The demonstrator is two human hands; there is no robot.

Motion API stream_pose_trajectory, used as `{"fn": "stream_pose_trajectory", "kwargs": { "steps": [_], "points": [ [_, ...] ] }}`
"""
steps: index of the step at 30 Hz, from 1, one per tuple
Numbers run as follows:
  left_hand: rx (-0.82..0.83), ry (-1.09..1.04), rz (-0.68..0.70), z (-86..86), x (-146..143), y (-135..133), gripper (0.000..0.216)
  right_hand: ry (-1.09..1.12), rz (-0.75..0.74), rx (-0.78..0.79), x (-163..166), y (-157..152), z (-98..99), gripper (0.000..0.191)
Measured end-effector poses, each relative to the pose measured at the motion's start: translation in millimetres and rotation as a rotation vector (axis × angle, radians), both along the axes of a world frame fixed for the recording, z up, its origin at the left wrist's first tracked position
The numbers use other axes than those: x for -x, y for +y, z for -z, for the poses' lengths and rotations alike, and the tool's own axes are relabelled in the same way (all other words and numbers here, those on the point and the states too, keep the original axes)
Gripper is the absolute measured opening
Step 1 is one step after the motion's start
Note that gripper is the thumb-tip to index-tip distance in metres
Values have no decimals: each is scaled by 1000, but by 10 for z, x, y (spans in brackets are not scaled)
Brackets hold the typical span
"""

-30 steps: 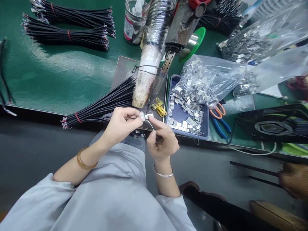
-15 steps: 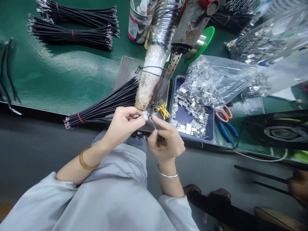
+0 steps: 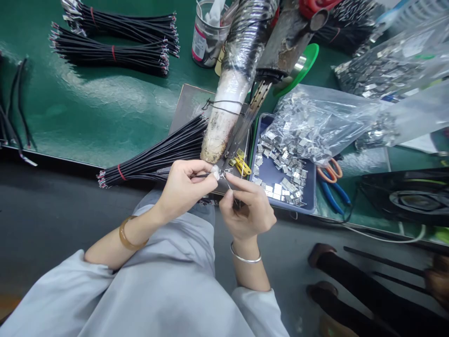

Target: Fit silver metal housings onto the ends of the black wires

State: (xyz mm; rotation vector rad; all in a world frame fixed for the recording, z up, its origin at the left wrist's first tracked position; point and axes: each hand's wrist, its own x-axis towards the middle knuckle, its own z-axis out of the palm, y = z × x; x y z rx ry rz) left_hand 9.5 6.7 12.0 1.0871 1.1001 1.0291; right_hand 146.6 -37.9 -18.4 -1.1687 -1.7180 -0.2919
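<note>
My left hand point(image 3: 189, 185) pinches a black cable point(image 3: 200, 176) near its end. A whitish piece point(image 3: 216, 172) covers a fingertip of that hand. My right hand point(image 3: 249, 206) has a thin silvery solder wire point(image 3: 228, 183) between thumb and fingers, its index finger stretched to a small metal connector point(image 3: 228, 172) at the cable's end. Both hands meet just below the tip of a soldering iron point(image 3: 256, 96), fixed at a slant. Beside the iron, the mouth of a wrapped hose point(image 3: 219, 126) hangs over the work. The exact joint is too small to make out.
A bundle of black cables point(image 3: 157, 154) lies to the left, with more bundles point(image 3: 112, 54) behind. On the right are a blue tray point(image 3: 270, 173) of metal connectors, a plastic bag point(image 3: 326, 121) of them and pliers point(image 3: 331, 187). A yellow clip-like piece point(image 3: 242, 164) lies beside the tray. Another person's legs point(image 3: 351, 281) show lower right.
The view has shifted slightly, so the bench appears a little lower and to the right. My hands keep nearly the same pose at the iron's tip. The other person's feet have moved right.
</note>
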Motion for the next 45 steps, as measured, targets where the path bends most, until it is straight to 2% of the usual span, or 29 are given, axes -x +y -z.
{"fn": "stream_pose_trajectory", "kwargs": {
  "steps": [7,11,14,17,22,24,26,28,31,35,39,43,45],
  "points": [
    [11,25,39,32,14,4,19,5,-88,5,-38,-46,39,16],
    [8,40,86,48,15,-10,18,135,-128,66,-52,-70,79,13],
    [-48,47,132,48,34,-32,19,215,-90,105,-44,-82,76,15],
    [-184,120,204,72,87,-65,19,216,-43,123,-35,-102,55,19],
    [-636,326,153,183,206,-121,10,380,-13,190,-12,-137,22,15],
    [-689,302,185,202,252,-116,16,439,-11,229,1,-147,21,14],
    [-567,243,287,185,295,-91,22,379,-11,186,9,-155,34,14],
    [-360,165,397,142,329,-57,29,220,-12,76,11,-165,59,17],
    [-142,49,458,82,344,-31,26,106,-12,3,12,-189,83,19],
    [-119,-17,412,81,301,-56,21,261,-49,141,32,-224,29,13],
    [-106,-18,353,114,255,-89,20,212,-105,178,58,-226,-24,15],
    [-80,-40,285,112,219,-96,15,296,-22,131,65,-209,29,16],
    [-73,-52,259,102,196,-92,14,332,14,173,74,-208,65,14]
  ]
}}
